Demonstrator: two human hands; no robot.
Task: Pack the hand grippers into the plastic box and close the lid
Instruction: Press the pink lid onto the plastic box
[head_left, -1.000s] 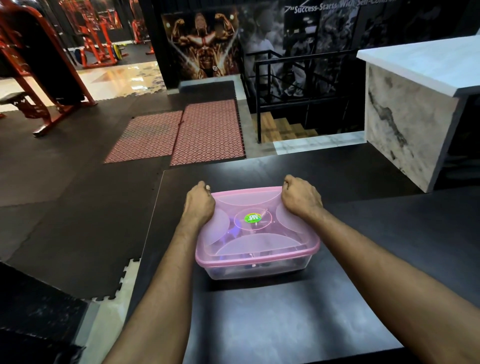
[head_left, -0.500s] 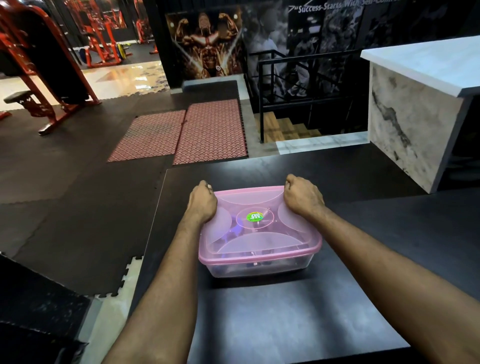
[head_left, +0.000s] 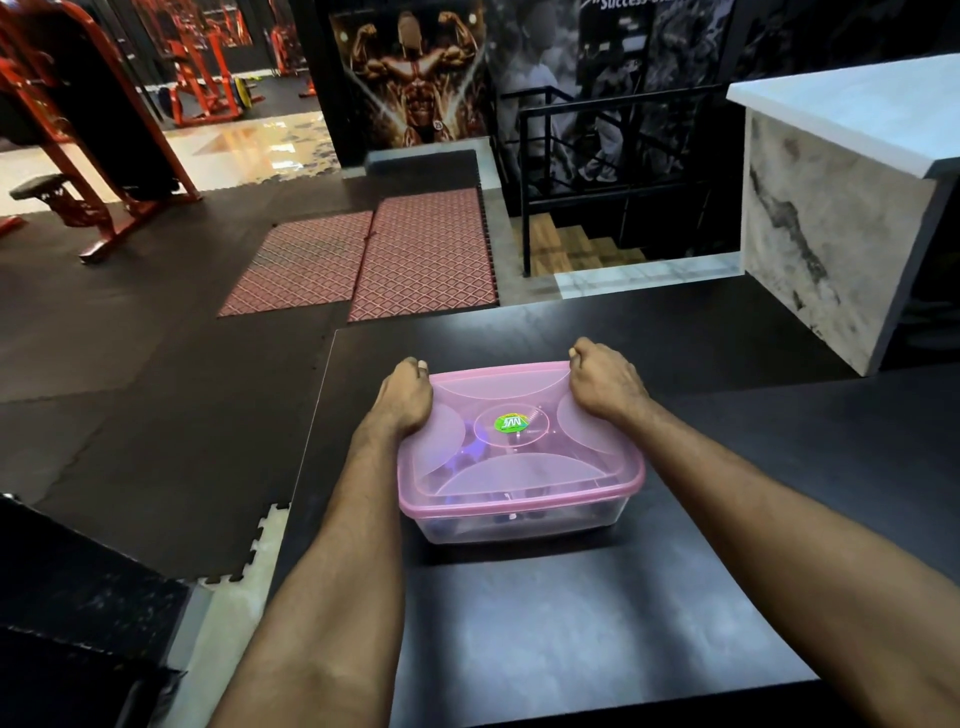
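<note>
I see the clear rectangular plastic box (head_left: 519, 519) sitting on the black matte surface (head_left: 597, 639), with its translucent pink plastic lid (head_left: 514, 447) resting on top and a small green round sticker (head_left: 510, 423) at the lid's centre. My left hand (head_left: 402, 397) sits on the lid's far left corner, its fingers (head_left: 418, 365) curled down over the far edge, so I cannot tell how tightly they grip. My right hand (head_left: 602, 382) sits on the far right corner, and its fingers (head_left: 575, 353) are curled over the rim in the same way. Through the lid and the clear wall I make out dark shapes with a purple tint inside the box, too blurred to name. Both forearms reach in from the near edge.
</note>
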